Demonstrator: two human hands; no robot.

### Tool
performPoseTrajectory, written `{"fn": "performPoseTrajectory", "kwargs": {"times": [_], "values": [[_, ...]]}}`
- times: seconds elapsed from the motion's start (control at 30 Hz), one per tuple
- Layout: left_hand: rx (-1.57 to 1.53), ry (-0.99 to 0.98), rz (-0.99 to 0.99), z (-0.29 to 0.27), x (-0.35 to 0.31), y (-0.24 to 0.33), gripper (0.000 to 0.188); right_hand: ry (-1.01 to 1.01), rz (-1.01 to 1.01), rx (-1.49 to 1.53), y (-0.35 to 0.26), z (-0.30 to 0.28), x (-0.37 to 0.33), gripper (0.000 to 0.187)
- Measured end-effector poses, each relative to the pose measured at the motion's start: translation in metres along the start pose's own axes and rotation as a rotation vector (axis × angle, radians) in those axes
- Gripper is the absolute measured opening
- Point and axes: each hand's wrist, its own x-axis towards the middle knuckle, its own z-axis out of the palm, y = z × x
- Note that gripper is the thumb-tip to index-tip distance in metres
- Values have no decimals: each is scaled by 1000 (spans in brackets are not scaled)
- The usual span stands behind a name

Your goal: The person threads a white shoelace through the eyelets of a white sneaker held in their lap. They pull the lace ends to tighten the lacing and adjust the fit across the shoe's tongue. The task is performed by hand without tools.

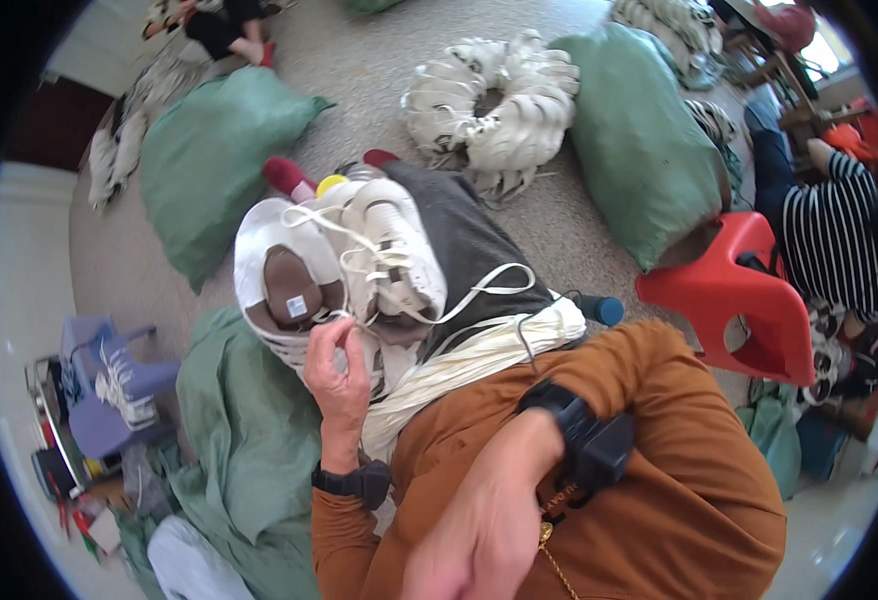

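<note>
Two white-and-brown sneakers lie side by side on my lap. The left sneaker (256, 262) shows its brown insole; the right sneaker (395, 245) has a loosely threaded white shoelace (489, 288) with a long end looping to the right. My left hand (341, 365) is at the near end of the shoes, thumb and fingertips pinched on what looks like a lace end. Lower down, my right hand (484, 530) is in front of my body, away from the shoes. Its fingers are blurred and partly hidden. Below the shoes, a bundle of white laces (499, 340) lies across my lap.
Green sacks stand at the left (214, 160) and right (644, 140). Between them is a ring of white shoes (539, 100). A red plastic chair (734, 295) is at right, near a person in stripes (829, 235). A purple stool (94, 410) holding laces stands left.
</note>
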Motion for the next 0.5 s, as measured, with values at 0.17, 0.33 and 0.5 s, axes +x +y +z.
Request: {"fn": "performPoseTrajectory", "kwargs": {"times": [0.17,0.33,0.5], "values": [[35,-88,169,13,-11,-4,18,-129,-33,7,7,-8,15,38],[25,-109,114,14,-17,-7,19,-127,-13,-18,11,-8,20,38],[51,-95,193,13,-21,-3,19,-133,11,-13,15,-5,23,38]]}}
